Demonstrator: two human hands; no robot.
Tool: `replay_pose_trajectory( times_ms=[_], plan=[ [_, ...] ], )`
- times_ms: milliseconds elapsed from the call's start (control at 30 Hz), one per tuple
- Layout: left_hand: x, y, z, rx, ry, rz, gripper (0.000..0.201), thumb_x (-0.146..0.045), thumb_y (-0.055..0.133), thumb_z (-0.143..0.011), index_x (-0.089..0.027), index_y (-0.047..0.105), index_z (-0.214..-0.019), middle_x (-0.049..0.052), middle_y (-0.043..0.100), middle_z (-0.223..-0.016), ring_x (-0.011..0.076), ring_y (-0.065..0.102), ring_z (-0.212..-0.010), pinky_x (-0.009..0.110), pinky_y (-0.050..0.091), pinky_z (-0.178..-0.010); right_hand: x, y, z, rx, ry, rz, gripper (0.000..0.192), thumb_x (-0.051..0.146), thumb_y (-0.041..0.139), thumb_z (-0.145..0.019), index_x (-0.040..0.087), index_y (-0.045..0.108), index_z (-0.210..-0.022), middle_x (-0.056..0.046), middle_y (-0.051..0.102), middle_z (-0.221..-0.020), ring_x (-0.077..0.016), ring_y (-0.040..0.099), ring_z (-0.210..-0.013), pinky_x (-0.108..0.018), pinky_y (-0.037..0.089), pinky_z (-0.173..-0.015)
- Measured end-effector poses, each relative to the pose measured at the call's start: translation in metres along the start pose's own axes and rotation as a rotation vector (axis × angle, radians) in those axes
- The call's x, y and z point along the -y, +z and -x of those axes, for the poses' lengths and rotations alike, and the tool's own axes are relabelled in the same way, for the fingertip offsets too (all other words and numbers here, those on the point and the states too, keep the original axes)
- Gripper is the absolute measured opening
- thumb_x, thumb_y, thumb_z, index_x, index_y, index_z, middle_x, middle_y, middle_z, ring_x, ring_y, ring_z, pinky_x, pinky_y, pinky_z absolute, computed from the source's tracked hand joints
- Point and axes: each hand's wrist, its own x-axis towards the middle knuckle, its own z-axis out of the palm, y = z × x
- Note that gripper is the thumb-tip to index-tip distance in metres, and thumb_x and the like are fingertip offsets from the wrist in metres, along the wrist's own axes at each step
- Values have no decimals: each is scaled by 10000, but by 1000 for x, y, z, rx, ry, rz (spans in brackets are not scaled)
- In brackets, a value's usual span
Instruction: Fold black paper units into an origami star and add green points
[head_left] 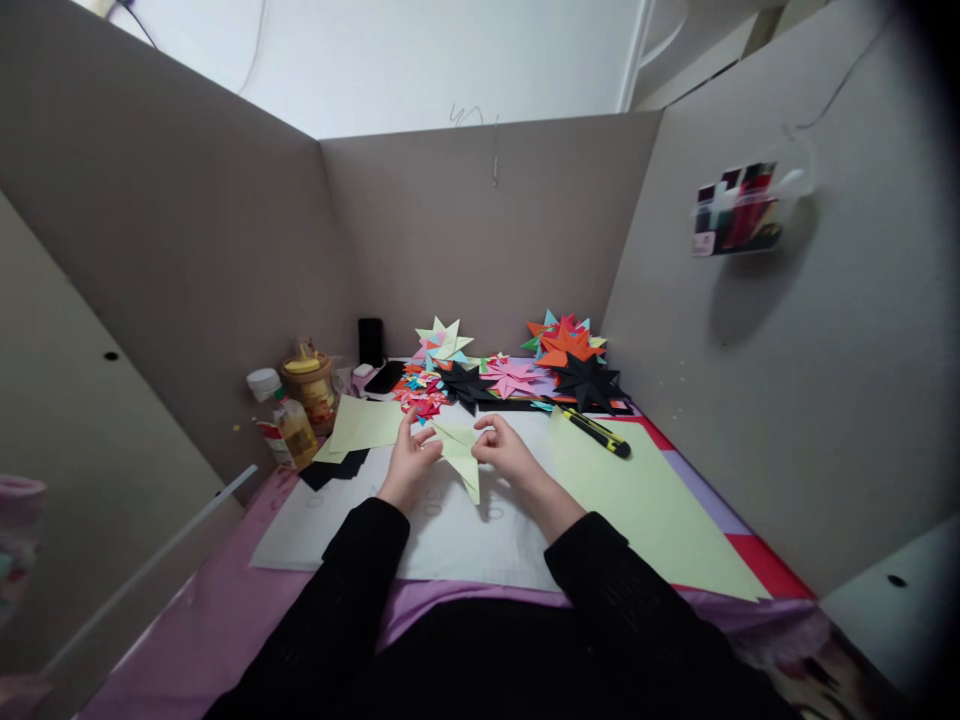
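Note:
A pale yellow-green folded paper star (460, 453) is held up between my two hands over the white sheet. My left hand (411, 464) pinches its left side between thumb and fingers. On the other side, my right hand (504, 450) grips the paper's edge with curled fingers. One pointed tip of the star hangs down toward me. Below it lies a white sheet (345, 530) with printed numbers, partly covered by my hands and sleeves. Small folded red paper stars (424, 402) lie just beyond my left fingertips.
A yellow-black utility knife (600, 434) rests on large pale green sheets (645, 500) at right. Finished stars, black (589, 382) and orange (566, 345) among them, sit at the back. Bottles (298, 430), a tub and pale paper (364, 425) stand or lie left. Grey partitions (487, 230) enclose the desk.

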Motion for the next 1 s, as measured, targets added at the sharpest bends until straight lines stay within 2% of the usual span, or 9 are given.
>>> replay_pose_trajectory(
  times_ms=[100, 167, 267, 333, 400, 567, 700, 867, 1000],
  plan=[
    [0, -1, -2, -29, 14, 69, 916, -244, 777, -639, -294, 279, -1406, 126, 533, -1293, 173, 652, -944, 266, 502, -764, 0, -1, -1, -28, -8, -25, 340, 185, 587, -594, 233, 429, -892, 114, 522, -530, -112, 504, -496, -242, 402, -559],
    [0, 0, -2, -25, -6, 80, 820, -314, 753, -690, -280, 312, -1381, 120, 558, -1265, 183, 639, -999, 277, 500, -798, -1, 0, -1, -40, -21, -32, 340, 189, 593, -603, 233, 427, -897, 116, 523, -537, -109, 503, -506, -237, 400, -569],
    [0, 4, 1, 14, -74, 57, 772, -364, 771, -675, -203, 386, -1324, 87, 675, -974, 188, 676, -820, 297, 516, -715, -2, 4, 0, -1, -31, -27, 328, 195, 618, -604, 227, 457, -888, 109, 533, -539, -109, 502, -502, -232, 390, -550],
    [0, 7, 3, 22, -103, 31, 777, -332, 818, -612, -155, 434, -1264, 45, 681, -794, 176, 668, -681, 287, 509, -647, -3, 7, 1, 39, -32, -20, 298, 205, 636, -606, 218, 489, -865, 100, 534, -526, -114, 511, -496, -235, 396, -543],
    [-1, 8, 5, 12, -111, 6, 770, -312, 837, -576, -142, 451, -1219, 23, 677, -725, 169, 656, -617, 280, 502, -616, -4, 8, 1, 65, -33, -16, 261, 245, 648, -628, 206, 522, -853, 81, 543, -525, -126, 541, -512, -249, 419, -553],
    [-1, 10, 5, 6, -99, -56, 721, -325, 825, -582, -152, 458, -1179, 24, 688, -700, 177, 660, -588, 284, 499, -595, -4, 7, -1, 19, -72, 11, 251, 362, 638, -694, 191, 574, -866, 18, 602, -636, -150, 587, -600, -285, 464, -603],
    [1, 10, 7, 29, -71, -105, 658, -323, 820, -588, -155, 497, -1136, 20, 688, -690, 182, 664, -593, 285, 498, -599, -2, 8, 1, -70, -131, 94, 178, 333, 660, -677, 194, 593, -764, -1, 606, -703, -153, 554, -644, -284, 448, -621],
    [3, 10, 8, 42, -34, -134, 613, -320, 809, -600, -156, 515, -1112, 15, 690, -701, 165, 659, -599, 266, 497, -603, 2, 10, 3, -141, -149, 168, 101, 265, 653, -656, 193, 582, -662, 10, 576, -673, -146, 501, -625, -266, 402, -591],
    [5, 10, 7, 50, -26, -141, 606, -316, 807, -607, -155, 515, -1113, 22, 694, -703, 170, 664, -603, 271, 511, -605, 0, 10, 2, -141, -89, 137, 123, 267, 649, -635, 190, 554, -619, 31, 536, -578, -131, 481, -558, -255, 388, -544]
  ],
)
